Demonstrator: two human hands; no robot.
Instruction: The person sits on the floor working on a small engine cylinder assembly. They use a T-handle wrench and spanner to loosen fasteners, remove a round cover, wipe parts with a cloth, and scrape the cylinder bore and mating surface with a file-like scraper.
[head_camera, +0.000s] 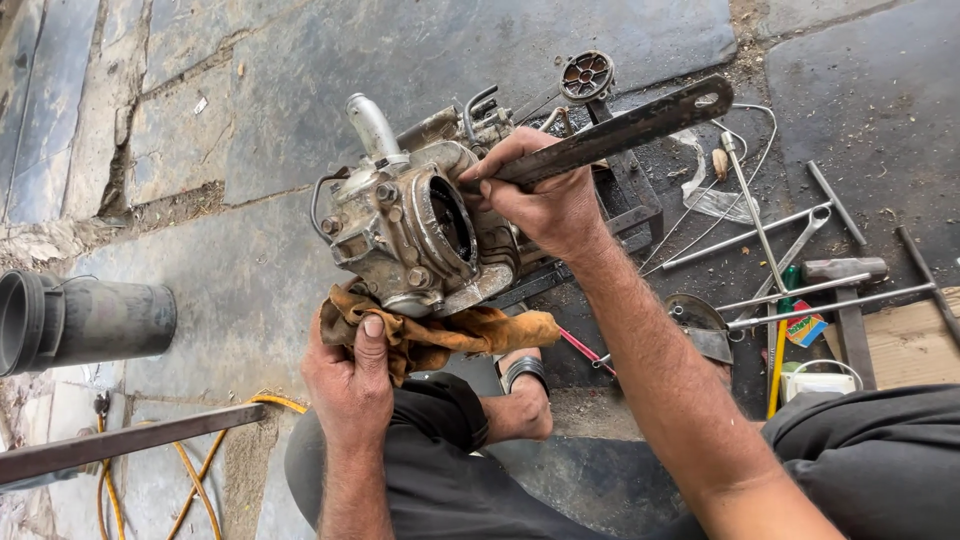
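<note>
Gripping a long flat metal bar (620, 128), the right hand (545, 205) is closed round its lower end, just right of the engine casing (415, 225); the bar's long axis rises up and to the right, away from the casing's round opening. The left hand (350, 375) sits directly below the casing, closed on an orange rag (440, 335) bunched under it. Loose rods and wrenches (770, 260) lie on the floor well right of the casing.

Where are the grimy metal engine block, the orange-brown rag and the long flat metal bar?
grimy metal engine block (405, 225), head view, on its left casing.
orange-brown rag (470, 332), head view, on the fold under the block.
long flat metal bar (640, 122), head view, mid-length.
</note>
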